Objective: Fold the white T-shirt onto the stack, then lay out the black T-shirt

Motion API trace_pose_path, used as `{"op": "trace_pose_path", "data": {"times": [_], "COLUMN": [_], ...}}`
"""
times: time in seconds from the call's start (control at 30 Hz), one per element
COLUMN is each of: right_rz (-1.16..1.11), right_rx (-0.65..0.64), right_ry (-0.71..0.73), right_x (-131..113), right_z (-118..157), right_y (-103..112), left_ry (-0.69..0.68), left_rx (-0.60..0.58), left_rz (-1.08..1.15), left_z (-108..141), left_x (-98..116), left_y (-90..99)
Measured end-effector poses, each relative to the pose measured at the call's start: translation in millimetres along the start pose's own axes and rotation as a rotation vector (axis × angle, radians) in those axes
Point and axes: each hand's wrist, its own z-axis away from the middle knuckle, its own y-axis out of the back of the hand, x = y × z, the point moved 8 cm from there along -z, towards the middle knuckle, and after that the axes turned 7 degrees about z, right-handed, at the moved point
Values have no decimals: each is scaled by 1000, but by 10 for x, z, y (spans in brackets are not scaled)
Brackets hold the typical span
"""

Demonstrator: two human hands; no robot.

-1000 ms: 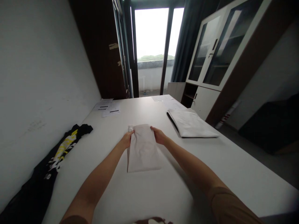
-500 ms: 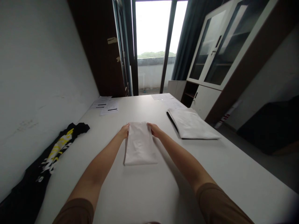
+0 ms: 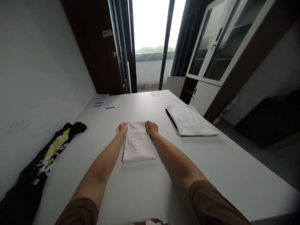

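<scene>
A pale cloth (image 3: 138, 143), folded into a flat rectangle, lies on the white table (image 3: 138, 190) in front of me. My left hand (image 3: 123, 127) is closed on its far left corner. At the far right corner, the fingers of my right hand (image 3: 152, 127) pinch the cloth's edge. Slight wrinkles show across the middle of the cloth, and its near edge rests on the tabletop.
A folded white cloth over a dark layer (image 3: 192, 121) lies at the right. Along the left edge is a black garment with yellow and white print (image 3: 50, 153). Papers (image 3: 106, 104) lie at the far left, beside the wall. A cabinet (image 3: 211, 56) stands beyond the table's right side.
Both hands have tightened from lying along the cloth's sides to a closed grip on its far corners. The view has shifted slightly.
</scene>
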Motion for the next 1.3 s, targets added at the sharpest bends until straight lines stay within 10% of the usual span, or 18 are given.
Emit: {"op": "trace_pose_path", "data": {"times": [0.2, 0.37, 0.6, 0.9, 1.3], "right_rz": [-24, -100, -208, 87, 175], "right_rx": [21, 189, 69, 2, -66], "right_ry": [26, 226, 572, 529, 411], "right_x": [-30, -161, -486, -426, -318], "right_z": [65, 187, 253, 244, 180], "right_y": [31, 170, -120, -367, -458], "left_ry": [-315, -599, -578, -531, -458], "left_rx": [94, -167, -305, -216, -171], "left_rz": [-223, -523, -537, -1109, -1172], "left_z": [303, 636, 729, 506, 191], "left_x": [153, 117, -117, -260, -322], "left_y": [-24, -473, -620, -509, -95]}}
